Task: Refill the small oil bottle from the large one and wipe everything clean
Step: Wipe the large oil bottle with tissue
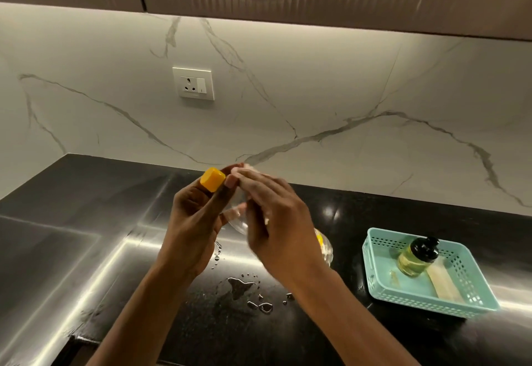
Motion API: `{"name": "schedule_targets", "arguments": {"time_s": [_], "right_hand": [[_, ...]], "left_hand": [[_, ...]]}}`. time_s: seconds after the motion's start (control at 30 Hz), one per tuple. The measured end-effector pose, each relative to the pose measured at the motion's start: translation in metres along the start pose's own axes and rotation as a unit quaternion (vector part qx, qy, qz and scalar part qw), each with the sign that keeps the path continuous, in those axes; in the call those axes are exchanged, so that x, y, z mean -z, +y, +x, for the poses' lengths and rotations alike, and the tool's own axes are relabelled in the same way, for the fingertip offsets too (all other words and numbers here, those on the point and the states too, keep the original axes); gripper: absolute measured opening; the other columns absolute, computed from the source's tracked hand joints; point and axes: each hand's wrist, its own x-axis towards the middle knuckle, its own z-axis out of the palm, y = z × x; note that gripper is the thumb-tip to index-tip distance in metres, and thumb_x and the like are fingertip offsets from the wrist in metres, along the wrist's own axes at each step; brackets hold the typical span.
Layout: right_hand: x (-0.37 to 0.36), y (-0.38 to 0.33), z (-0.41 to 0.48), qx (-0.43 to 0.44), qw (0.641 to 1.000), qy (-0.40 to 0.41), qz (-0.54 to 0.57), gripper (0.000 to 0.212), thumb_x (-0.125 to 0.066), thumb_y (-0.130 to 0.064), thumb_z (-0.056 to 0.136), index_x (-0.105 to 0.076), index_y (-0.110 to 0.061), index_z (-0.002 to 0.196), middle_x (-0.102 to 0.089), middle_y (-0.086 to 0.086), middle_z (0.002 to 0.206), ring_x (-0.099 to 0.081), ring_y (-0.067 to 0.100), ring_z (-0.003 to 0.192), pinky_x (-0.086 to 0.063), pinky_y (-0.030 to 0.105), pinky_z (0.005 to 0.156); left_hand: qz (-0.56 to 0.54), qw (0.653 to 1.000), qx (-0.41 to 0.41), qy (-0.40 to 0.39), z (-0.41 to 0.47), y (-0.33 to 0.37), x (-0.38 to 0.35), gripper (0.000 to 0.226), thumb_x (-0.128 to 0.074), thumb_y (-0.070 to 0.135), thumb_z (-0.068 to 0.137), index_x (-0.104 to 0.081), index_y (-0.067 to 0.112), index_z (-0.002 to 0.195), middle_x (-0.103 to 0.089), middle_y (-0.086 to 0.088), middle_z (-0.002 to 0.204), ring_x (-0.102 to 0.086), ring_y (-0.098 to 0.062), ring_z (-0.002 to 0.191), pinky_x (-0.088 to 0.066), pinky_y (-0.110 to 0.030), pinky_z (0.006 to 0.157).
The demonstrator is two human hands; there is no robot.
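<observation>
Both our hands are up over the black counter [374, 207] here. Our left hand [193, 221] has its fingers curled round the neck of the large bottle [237, 223], just under the yellow cap [212, 179], and the bottle sits tilted between the 2 hands. Our right hand [276, 221] is wrapped over the bottle with a white cloth [249, 171] held under its fingers, though it's pretty blurry. A bit of clear plastic with yellow peeks out behind that hand; can't tell what it belongs to. The small oil bottle [414, 259], black top, stands inside the teal basket [431, 303] off to the right. A spill [239, 286] with droplets lies on the counter below our wrists.
</observation>
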Motion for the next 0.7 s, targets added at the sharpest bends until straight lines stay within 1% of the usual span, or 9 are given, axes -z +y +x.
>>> {"name": "schedule_targets", "arguments": {"time_s": [0.07, 0.13, 0.23, 0.33, 0.4, 0.47, 0.57, 0.63, 0.7], "right_hand": [[-0.003, -0.004, 0.001, 0.037, 0.999, 0.005, 0.002, 0.042, -0.065, -0.013, 0.100, -0.064, -0.013, 0.143, -0.066, 0.001, 0.145, -0.057, 0.017, 0.139, -0.047, 0.030, 0.116], [0.003, 0.007, -0.004, 0.044, 0.998, 0.024, 0.043, 0.039, -0.058, -0.017, 0.102, -0.065, -0.021, 0.141, -0.067, -0.009, 0.141, -0.058, 0.007, 0.135, -0.047, 0.022, 0.113], [0.015, 0.031, -0.010, -0.087, 0.981, -0.034, 0.171, 0.030, -0.059, -0.017, 0.106, -0.070, -0.031, 0.130, -0.073, -0.022, 0.121, -0.068, -0.002, 0.115, -0.057, 0.024, 0.100], [0.020, 0.045, 0.001, -0.219, 0.895, -0.175, 0.347, 0.025, -0.055, -0.018, 0.109, -0.076, -0.020, 0.122, -0.079, -0.004, 0.113, -0.074, 0.011, 0.107, -0.060, 0.028, 0.092], [0.025, 0.049, 0.013, -0.245, 0.820, -0.258, 0.448, 0.032, -0.052, -0.025, 0.110, -0.072, -0.011, 0.130, -0.075, 0.012, 0.124, -0.072, 0.021, 0.114, -0.058, 0.032, 0.097], [0.028, 0.054, 0.023, -0.230, 0.774, -0.337, 0.485, 0.040, -0.054, -0.023, 0.108, -0.060, -0.004, 0.143, -0.063, 0.027, 0.138, -0.063, 0.034, 0.124, -0.051, 0.047, 0.110], [0.034, 0.063, 0.025, -0.179, 0.754, -0.444, 0.450, 0.049, -0.057, -0.006, 0.102, -0.049, 0.002, 0.150, -0.056, 0.031, 0.144, -0.057, 0.043, 0.134, -0.043, 0.052, 0.118], [0.038, 0.067, 0.022, -0.169, 0.746, -0.479, 0.430, 0.052, -0.063, -0.003, 0.099, -0.051, 0.002, 0.149, -0.059, 0.029, 0.143, -0.058, 0.044, 0.134, -0.047, 0.049, 0.115], [0.040, 0.068, 0.022, -0.170, 0.754, -0.466, 0.431, 0.054, -0.069, -0.004, 0.094, -0.054, 0.003, 0.146, -0.061, 0.032, 0.139, -0.062, 0.045, 0.129, -0.050, 0.049, 0.112]], "left_hand": [[-0.001, 1.000, -0.015, -0.024, 0.002, 0.004, 0.000, 0.036, -0.053, 0.006, 0.102, -0.075, 0.011, 0.130, -0.072, -0.017, 0.138, -0.068, -0.033, 0.132, -0.060, -0.048, 0.101], [0.012, 0.999, -0.037, -0.032, 0.005, 0.005, 0.003, 0.039, -0.052, 0.002, 0.101, -0.071, 0.008, 0.135, -0.069, -0.016, 0.145, -0.062, -0.034, 0.140, -0.055, -0.056, 0.109], [0.028, 0.998, -0.050, -0.030, 0.004, 0.007, 0.012, 0.041, -0.050, 0.000, 0.100, -0.060, -0.002, 0.140, -0.066, -0.017, 0.149, -0.059, -0.035, 0.144, -0.048, -0.064, 0.114], [0.020, 0.996, -0.043, -0.075, 0.005, 0.010, 0.012, 0.043, -0.045, -0.005, 0.101, -0.063, -0.002, 0.140, -0.064, -0.018, 0.151, -0.057, -0.036, 0.145, -0.049, -0.058, 0.115], [0.014, 0.991, -0.031, -0.131, 0.005, 0.014, 0.010, 0.038, -0.050, -0.003, 0.103, -0.070, 0.003, 0.134, -0.065, -0.018, 0.150, -0.057, -0.035, 0.146, -0.053, -0.048, 0.112], [0.011, 0.980, -0.031, -0.197, 0.005, 0.021, 0.008, 0.036, -0.056, 0.000, 0.103, -0.072, 0.007, 0.134, -0.069, -0.014, 0.145, -0.063, -0.031, 0.140, -0.056, -0.039, 0.107], [0.014, 0.969, -0.051, -0.242, 0.005, 0.029, 0.013, 0.030, -0.058, 0.011, 0.110, -0.072, 0.017, 0.136, -0.075, -0.002, 0.136, -0.070, -0.019, 0.128, -0.057, -0.035, 0.105], [-0.021, 0.977, -0.049, -0.204, 0.005, 0.033, 0.020, 0.034, -0.072, 0.032, 0.103, -0.074, 0.014, 0.132, -0.074, -0.012, 0.137, -0.067, -0.031, 0.133, -0.050, -0.046, 0.113], [-0.062, 0.982, -0.020, -0.179, 0.004, 0.031, 0.023, 0.041, -0.077, 0.036, 0.098, -0.075, 0.009, 0.128, -0.071, -0.022, 0.139, -0.064, -0.041, 0.136, -0.049, -0.049, 0.115]]}}
